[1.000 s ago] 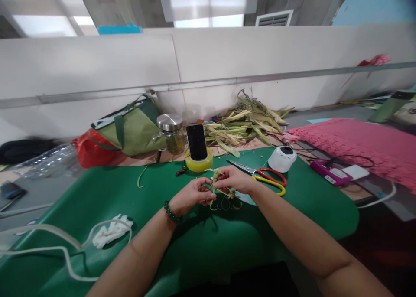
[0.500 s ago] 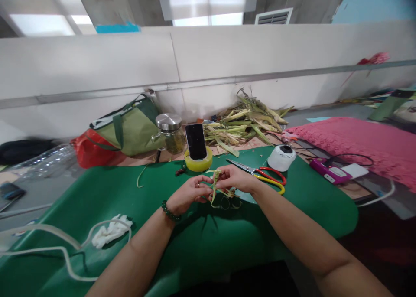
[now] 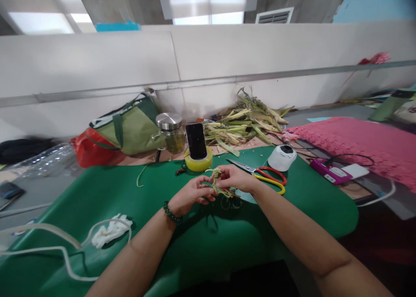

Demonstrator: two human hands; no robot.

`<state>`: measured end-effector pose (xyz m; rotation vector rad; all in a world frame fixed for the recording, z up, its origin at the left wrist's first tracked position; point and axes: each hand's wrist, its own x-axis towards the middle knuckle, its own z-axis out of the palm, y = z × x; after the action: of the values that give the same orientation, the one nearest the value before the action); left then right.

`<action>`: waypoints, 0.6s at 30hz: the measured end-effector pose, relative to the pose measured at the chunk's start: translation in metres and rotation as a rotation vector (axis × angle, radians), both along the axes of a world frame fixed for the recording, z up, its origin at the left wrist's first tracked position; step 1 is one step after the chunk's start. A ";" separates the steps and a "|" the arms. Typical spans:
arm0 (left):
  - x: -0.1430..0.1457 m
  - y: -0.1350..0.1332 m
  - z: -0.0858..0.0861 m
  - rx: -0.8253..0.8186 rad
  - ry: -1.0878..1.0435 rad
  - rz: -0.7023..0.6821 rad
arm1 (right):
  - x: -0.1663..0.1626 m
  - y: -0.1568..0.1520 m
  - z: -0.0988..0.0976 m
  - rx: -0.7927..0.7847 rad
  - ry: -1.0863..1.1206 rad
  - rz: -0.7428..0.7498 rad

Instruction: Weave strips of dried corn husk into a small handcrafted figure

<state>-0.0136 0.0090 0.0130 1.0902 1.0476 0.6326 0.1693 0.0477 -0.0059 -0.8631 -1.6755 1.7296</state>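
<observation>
Over the middle of the green mat (image 3: pixel 260 227), both hands meet at a small knotted piece of pale green husk strips (image 3: pixel 216 176). My right hand (image 3: pixel 236 178) pinches it from the right between thumb and fingertips. From the left, my left hand (image 3: pixel 191 193) has curled fingers closed at its edge, some of the grip hidden. Loose strip ends (image 3: pixel 227 193) dangle below the right fingers, above a light blue piece (image 3: pixel 245 196) on the mat. Beyond the right hand lie scissors (image 3: pixel 269 177) with one red and one yellow handle, blades part open.
A phone (image 3: pixel 196 141) leans upright in a yellow tape roll (image 3: pixel 199 163). Behind are a lidded glass jar (image 3: pixel 169 134) and a husk pile (image 3: pixel 248 119). White thread (image 3: pixel 282 158) stands right. A crumpled tissue (image 3: pixel 112 232) and pale cables (image 3: pixel 66 262) lie left.
The strip end hanging between the hands has been drawn up and now lies closer to the fingers. My left hand has shifted slightly right; the right hand stays nearly in place.
</observation>
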 end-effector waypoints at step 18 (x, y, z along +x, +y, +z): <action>0.004 0.000 -0.009 0.187 0.046 -0.001 | -0.006 -0.005 0.005 0.047 -0.076 -0.054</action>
<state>-0.0092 0.0086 0.0035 1.2726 1.0426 0.7180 0.1635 0.0430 -0.0014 -0.9548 -1.7194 1.6332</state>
